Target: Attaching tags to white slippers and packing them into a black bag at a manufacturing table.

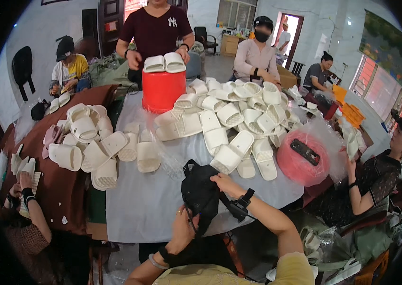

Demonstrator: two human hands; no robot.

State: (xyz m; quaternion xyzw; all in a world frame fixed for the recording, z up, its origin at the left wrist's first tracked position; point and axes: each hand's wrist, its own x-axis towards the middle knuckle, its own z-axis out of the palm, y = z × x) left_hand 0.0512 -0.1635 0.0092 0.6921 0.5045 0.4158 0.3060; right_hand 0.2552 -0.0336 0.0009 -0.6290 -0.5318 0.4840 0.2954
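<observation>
Over the near edge of the table I hold a crumpled black cap [200, 187] between both hands; its exact shape is bunched up. My left hand [182, 230] grips its lower left side, with a thin dark cord beside the fingers. Fingers of my right hand [227, 184] pinch its upper right edge. A black strapped device [240, 204] sits on my right wrist, and a dark band [167, 256] is round my left one. Just beyond the cap lies a large heap of white slippers [232, 152], and a smaller slipper pile [99, 147] rests to the left.
A red bucket [164, 92] bears a pair of white slippers [165, 62]. To the right, a dark handheld device [305, 152] lies on a pink roll [301, 164]. Clear plastic film [170, 159] lies across the pale table cover [134, 209]. Several co-workers are around the tables.
</observation>
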